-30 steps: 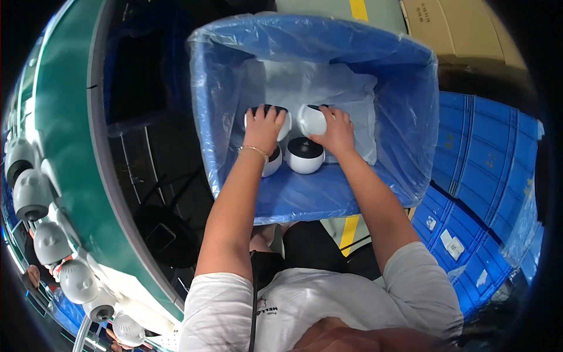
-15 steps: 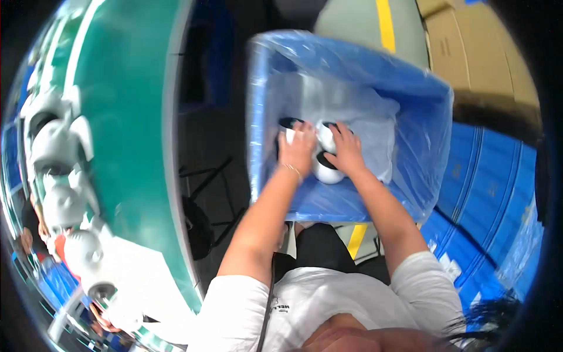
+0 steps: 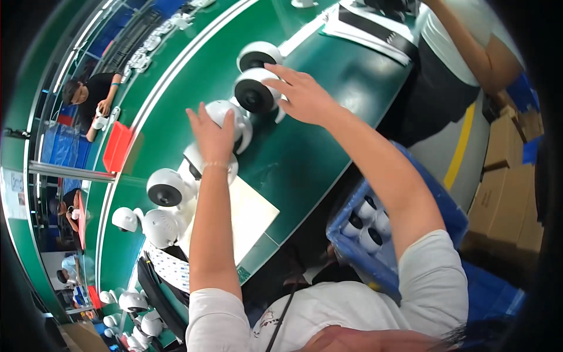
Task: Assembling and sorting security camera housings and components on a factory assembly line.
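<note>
Several white, ball-shaped security cameras with black lens faces stand in a row on the green table. My left hand (image 3: 214, 138) has its fingers spread at the near side of one white camera (image 3: 221, 110), partly covering it. At another camera (image 3: 255, 91), whose black face points towards me, my right hand (image 3: 308, 97) reaches in from the right. Its fingers are apart, with the tips at the white shell. A third camera (image 3: 260, 54) stands just behind. Below my left hand are more cameras, one with a dark lens (image 3: 165, 188).
A blue-lined bin (image 3: 346, 234) on the right holds several white cameras (image 3: 370, 239). A pale sheet (image 3: 252, 214) lies on the green table (image 3: 293, 158). A co-worker (image 3: 448, 53) stands at far right near cardboard boxes (image 3: 507, 199). A red tray (image 3: 118, 146) is across the table.
Both hands have left the cameras in the blue-lined bin and moved over to the cameras on the table. The view has turned left, so the bin now sits at lower right.
</note>
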